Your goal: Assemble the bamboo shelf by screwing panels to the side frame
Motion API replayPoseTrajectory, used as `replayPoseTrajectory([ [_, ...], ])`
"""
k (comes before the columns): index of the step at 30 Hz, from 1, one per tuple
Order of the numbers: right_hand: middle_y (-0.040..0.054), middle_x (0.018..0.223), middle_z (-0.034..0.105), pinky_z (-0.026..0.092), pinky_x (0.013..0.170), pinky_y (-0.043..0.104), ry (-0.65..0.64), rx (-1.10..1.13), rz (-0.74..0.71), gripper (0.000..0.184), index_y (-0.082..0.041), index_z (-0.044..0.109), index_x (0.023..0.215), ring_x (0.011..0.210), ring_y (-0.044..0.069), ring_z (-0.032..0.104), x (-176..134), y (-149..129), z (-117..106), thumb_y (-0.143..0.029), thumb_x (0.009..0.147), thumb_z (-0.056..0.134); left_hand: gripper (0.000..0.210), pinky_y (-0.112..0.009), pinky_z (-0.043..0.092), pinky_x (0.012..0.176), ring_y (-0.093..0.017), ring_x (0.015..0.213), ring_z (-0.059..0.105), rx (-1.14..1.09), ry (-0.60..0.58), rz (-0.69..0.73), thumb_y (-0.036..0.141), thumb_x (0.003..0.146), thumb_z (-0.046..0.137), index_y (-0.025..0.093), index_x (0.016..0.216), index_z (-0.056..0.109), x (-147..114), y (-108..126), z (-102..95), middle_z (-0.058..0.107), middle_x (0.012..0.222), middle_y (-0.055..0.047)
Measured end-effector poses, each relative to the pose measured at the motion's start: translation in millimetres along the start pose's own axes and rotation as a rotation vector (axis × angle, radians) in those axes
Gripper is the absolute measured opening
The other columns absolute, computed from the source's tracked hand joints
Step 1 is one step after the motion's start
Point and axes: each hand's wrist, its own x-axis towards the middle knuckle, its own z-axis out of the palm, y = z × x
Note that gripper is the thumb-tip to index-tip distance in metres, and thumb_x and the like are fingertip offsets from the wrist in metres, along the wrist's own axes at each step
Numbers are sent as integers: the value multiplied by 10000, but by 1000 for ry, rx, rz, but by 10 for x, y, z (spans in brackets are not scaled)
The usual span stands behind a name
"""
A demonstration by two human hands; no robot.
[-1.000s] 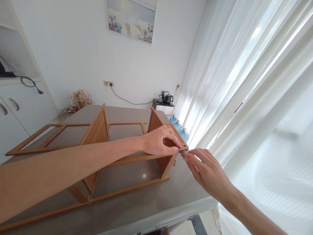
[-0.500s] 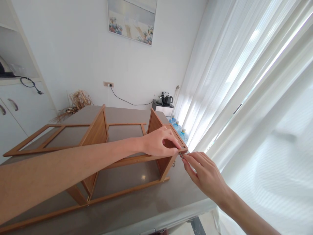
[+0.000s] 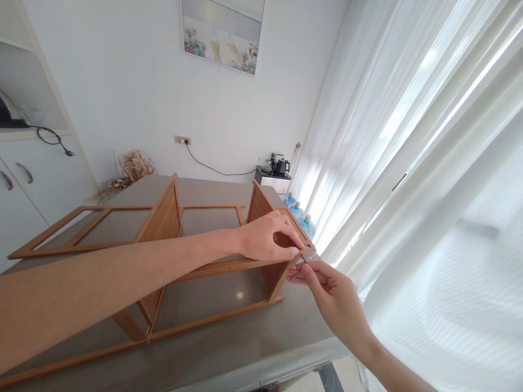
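Observation:
A wooden shelf frame (image 3: 220, 269) lies on its side, with two upright panels joining its slatted rails. At its right corner, my left hand (image 3: 263, 237) is closed, thumb and fingers pinching the end of the upper rail. Just beyond that pinch, my right hand (image 3: 335, 288) grips a thin bent metal hex key (image 3: 295, 276) between thumb and fingers. One end of the key meets the rail's corner; the fastener under it is too small to make out. My left forearm covers part of the frame.
The frame rests on a grey table (image 3: 196, 356). White curtains (image 3: 429, 228) hang close at the right. Water bottles (image 3: 306, 220) and a black kettle (image 3: 281, 165) on a small cabinet stand behind the table's far right corner. Dried stalks (image 3: 133, 166) lie at the far left.
My right hand has turned and shifted slightly down and left, swinging the hex key so its long arm points down-left. My left hand keeps its hold on the rail.

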Motion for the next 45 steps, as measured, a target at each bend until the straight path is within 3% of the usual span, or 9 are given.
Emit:
replayPoseTrajectory([
  [4,88,1008,736,575,905,363,-25,215,39,408,-185,684,960,933,224,721,-4,-45,87,-557,936,518,187,-340,441,951,-211,1046,567,5,-4,-4,264,805,671,262,964,769,-4,-8,-1,686,1010,-36],
  [16,79,923,751,573,821,328,82,127,62,350,-214,660,920,899,233,728,-53,43,184,-532,943,515,200,-323,457,933,-205,1047,573,6,-11,-8,240,792,666,263,961,770,0,10,-10,692,1016,-28],
  [19,53,907,740,564,710,276,125,-65,-45,263,-229,664,944,856,205,715,-95,97,217,-439,967,507,194,-320,474,908,-197,1023,586,-3,-9,1,223,791,666,255,951,771,4,20,-15,699,1017,-29],
  [22,30,884,707,525,650,257,178,-328,-338,133,-238,654,989,765,168,670,-112,159,143,-293,957,537,189,-313,495,867,-198,1016,592,-32,-5,18,226,789,671,245,949,771,9,5,-7,698,1010,-38],
  [25,41,929,647,512,691,279,178,-515,-559,166,-247,634,1073,798,163,617,-56,194,-53,-194,942,546,193,-324,496,869,-200,1020,595,-48,2,16,234,786,677,251,954,770,11,-20,7,694,999,-36],
  [32,78,1000,523,476,718,325,18,-780,-647,251,-242,613,1124,867,184,529,143,164,-448,-118,953,478,196,-311,465,908,-193,1076,562,-12,-4,28,278,815,669,266,986,763,-4,-28,12,693,1028,-22],
  [45,68,974,529,433,751,327,24,-875,-715,248,-234,606,1118,852,180,464,150,40,-433,-92,945,500,251,-271,512,788,-210,1125,542,-19,-17,-53,312,780,704,259,1021,747,-9,-7,15,672,1081,-43],
])
